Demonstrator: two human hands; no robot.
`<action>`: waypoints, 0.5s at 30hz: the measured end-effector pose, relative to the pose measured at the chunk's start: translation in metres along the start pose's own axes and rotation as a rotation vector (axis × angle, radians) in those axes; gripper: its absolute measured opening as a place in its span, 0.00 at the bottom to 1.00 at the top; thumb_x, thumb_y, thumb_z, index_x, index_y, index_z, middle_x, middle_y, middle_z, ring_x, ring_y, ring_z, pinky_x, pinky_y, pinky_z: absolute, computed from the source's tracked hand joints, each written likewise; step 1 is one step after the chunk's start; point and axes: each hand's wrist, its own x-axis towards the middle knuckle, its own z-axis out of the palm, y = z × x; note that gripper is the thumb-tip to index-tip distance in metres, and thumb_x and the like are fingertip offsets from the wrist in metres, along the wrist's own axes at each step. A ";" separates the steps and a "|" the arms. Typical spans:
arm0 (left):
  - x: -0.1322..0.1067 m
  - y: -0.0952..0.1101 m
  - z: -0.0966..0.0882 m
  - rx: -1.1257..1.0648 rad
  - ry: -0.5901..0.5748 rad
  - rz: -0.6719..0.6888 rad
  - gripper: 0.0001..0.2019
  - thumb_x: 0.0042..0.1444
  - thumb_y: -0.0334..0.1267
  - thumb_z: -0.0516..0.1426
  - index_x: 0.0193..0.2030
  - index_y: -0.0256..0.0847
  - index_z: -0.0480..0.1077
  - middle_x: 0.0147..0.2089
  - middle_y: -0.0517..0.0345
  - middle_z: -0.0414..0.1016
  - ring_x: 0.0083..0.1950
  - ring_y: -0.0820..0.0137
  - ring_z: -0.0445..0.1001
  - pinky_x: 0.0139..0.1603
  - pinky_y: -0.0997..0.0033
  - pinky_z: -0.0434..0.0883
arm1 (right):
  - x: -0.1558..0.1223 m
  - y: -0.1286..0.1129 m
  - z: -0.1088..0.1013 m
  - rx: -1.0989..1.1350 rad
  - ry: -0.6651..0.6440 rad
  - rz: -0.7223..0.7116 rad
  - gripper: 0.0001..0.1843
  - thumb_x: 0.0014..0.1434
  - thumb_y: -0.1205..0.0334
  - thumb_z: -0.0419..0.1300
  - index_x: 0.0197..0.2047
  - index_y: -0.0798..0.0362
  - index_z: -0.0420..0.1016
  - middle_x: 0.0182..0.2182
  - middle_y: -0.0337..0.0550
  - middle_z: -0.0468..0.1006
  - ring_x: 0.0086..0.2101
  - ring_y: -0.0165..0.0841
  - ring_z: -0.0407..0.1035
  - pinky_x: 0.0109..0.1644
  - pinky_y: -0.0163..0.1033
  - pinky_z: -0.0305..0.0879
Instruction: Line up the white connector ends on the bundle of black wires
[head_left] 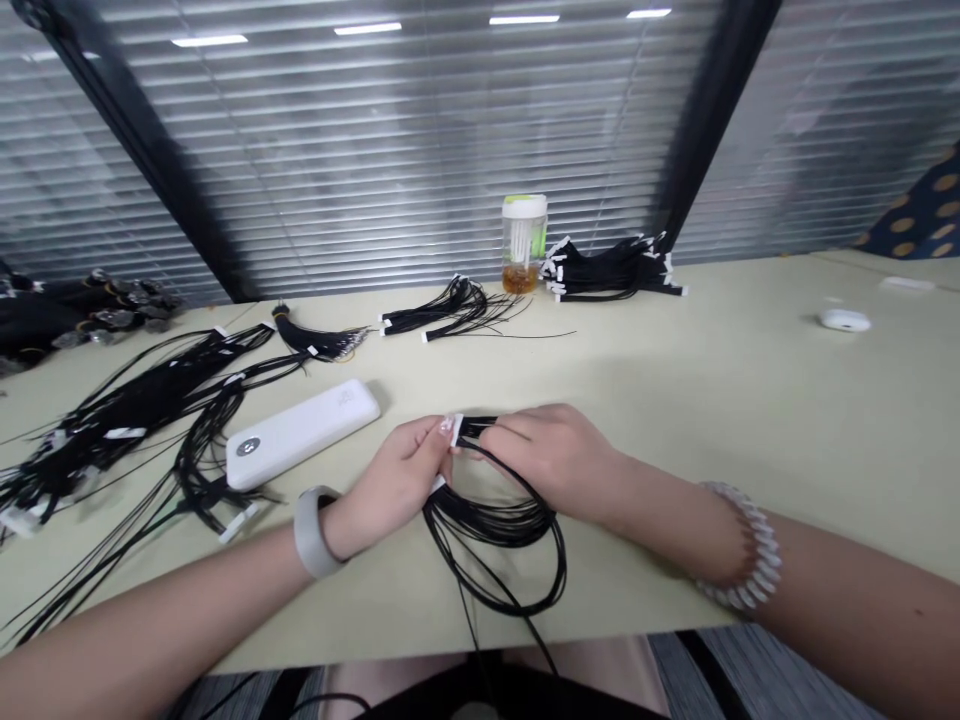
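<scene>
Left hand (394,485) and right hand (547,460), fingers (435,445) clamped on a white connector (456,430) and black wire bundle (487,535), pinching the ends steady, loops resting on the worktop (675,400).

Nothing reads — marks on the white power bank (300,434) (tiny) blur; tags (456,430) too.

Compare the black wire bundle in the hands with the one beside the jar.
The held wire bundle hangs in loose loops, while the bundle beside the jar lies compact on the table, near the jar. The left hand and right hand hold the first; the other is untouched. Both are black with white ends.
</scene>
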 end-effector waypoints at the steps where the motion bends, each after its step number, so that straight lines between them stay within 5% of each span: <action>1: 0.000 0.001 0.000 -0.002 -0.006 -0.001 0.19 0.61 0.44 0.45 0.21 0.38 0.59 0.19 0.64 0.61 0.22 0.76 0.58 0.26 0.76 0.59 | 0.000 0.000 0.000 0.012 -0.002 0.010 0.08 0.60 0.67 0.50 0.32 0.56 0.68 0.26 0.40 0.73 0.25 0.29 0.64 0.27 0.35 0.53; 15: 0.001 0.003 0.001 0.019 -0.034 -0.024 0.18 0.60 0.45 0.45 0.22 0.38 0.59 0.20 0.64 0.61 0.23 0.75 0.60 0.27 0.75 0.61 | -0.002 0.001 0.001 0.094 0.032 0.068 0.06 0.58 0.67 0.51 0.32 0.55 0.68 0.25 0.38 0.72 0.24 0.27 0.62 0.26 0.34 0.50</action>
